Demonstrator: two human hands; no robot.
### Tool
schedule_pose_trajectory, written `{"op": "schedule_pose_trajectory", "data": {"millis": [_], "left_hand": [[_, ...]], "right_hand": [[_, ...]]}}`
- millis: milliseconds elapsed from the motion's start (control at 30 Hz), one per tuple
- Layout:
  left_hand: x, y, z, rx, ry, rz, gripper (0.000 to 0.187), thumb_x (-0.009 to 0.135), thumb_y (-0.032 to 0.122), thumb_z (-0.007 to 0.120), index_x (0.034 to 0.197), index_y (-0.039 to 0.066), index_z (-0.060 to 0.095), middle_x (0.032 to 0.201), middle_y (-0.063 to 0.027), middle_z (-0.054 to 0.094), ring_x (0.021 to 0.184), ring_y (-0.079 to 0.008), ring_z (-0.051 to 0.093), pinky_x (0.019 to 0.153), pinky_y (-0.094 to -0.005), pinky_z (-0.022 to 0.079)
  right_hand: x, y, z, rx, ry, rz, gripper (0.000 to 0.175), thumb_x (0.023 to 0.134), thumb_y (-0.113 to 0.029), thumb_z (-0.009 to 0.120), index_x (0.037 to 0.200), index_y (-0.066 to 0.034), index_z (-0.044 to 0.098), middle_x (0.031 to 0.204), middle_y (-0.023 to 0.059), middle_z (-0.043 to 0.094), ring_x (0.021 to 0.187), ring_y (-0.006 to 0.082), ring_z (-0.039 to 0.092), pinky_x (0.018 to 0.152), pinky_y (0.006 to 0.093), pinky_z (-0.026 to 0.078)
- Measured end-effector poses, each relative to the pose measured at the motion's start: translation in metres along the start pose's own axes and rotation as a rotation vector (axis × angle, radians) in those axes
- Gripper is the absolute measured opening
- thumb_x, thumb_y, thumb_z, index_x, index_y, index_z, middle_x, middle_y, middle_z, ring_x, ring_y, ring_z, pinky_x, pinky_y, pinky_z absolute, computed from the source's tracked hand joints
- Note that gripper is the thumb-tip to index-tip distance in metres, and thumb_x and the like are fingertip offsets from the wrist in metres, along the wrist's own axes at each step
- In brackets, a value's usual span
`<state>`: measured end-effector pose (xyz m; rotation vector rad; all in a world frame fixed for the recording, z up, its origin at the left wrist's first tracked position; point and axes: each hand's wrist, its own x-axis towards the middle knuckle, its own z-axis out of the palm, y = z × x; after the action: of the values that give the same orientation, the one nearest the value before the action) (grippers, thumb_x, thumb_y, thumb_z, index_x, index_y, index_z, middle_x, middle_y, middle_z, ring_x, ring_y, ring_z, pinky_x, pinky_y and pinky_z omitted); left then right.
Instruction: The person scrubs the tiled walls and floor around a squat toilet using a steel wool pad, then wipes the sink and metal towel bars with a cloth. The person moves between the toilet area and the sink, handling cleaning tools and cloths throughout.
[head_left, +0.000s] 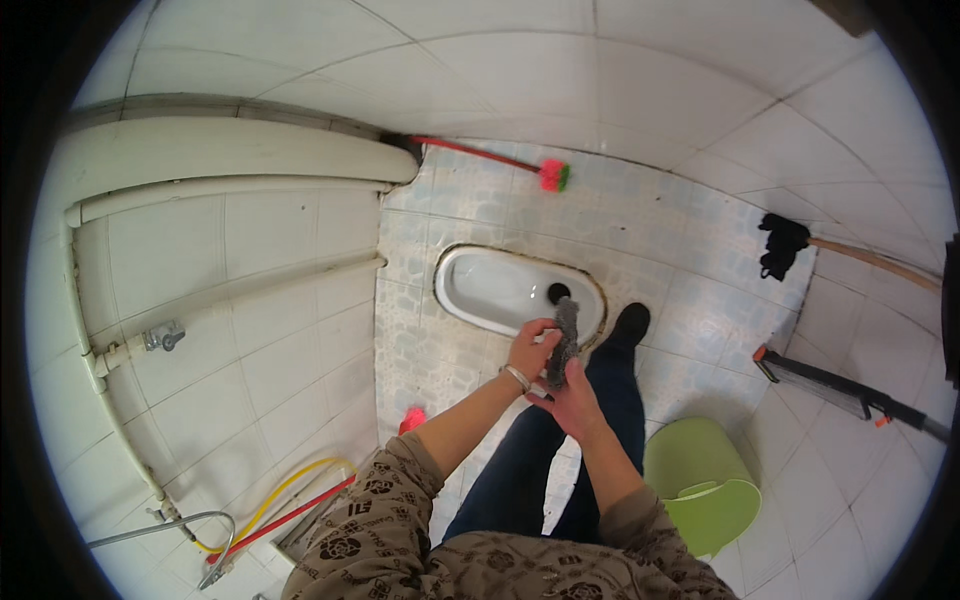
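Observation:
Both hands are in front of my body, over the near right rim of a white ceramic squat toilet (487, 283). Between them is a long, grey, fuzzy piece that looks like a microfibre cloth or pad (565, 337), held lengthwise. My left hand (532, 351), with a bracelet at its wrist, pinches its left side. The lower end rests in my right hand (576, 399), thumb on top. Just beyond the grey piece's far end, the dark drain hole (558, 292) shows inside the bowl.
A red-handled brush (553, 175) lies by the far wall. A black mop head (781, 246) and a flat mop or squeegee head (817, 384) are at right. A green bucket (701, 465) stands near my right leg. Pipes (225, 202) line the left wall, above a yellow hose (281, 480).

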<state>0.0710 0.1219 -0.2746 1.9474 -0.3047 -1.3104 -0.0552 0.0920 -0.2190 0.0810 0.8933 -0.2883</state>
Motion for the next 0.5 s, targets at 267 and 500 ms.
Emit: {"op": "schedule_pose_trajectory", "data": {"millis": [267, 500], "left_hand": [[0.152, -0.072, -0.089, 0.815, -0.595, 0.540, 0.019, 0.071, 0.026, 0.062, 0.087, 0.017, 0.064, 0.095, -0.0046, 0.059, 0.092, -0.0190, 0.054, 0.085, -0.0349, 0.041], [0.429, -0.059, -0.129, -0.352, 0.230, -0.183, 0.026, 0.075, 0.020, 0.060, 0.099, 0.011, 0.053, 0.093, -0.0083, 0.055, 0.083, -0.0263, 0.055, 0.076, -0.0416, 0.047]], "right_hand": [[0.079, 0.009, -0.051, -0.104, 0.428, 0.035, 0.024, 0.083, -0.021, 0.051, 0.106, -0.0117, 0.046, 0.087, 0.0035, 0.053, 0.074, 0.0149, 0.052, 0.067, 0.0328, 0.044], [0.114, 0.013, -0.019, -0.077, 0.753, -0.136, 0.035, 0.076, -0.002, 0.054, 0.109, -0.0088, 0.046, 0.093, 0.0042, 0.052, 0.081, 0.0143, 0.051, 0.067, 0.0283, 0.043]]}}
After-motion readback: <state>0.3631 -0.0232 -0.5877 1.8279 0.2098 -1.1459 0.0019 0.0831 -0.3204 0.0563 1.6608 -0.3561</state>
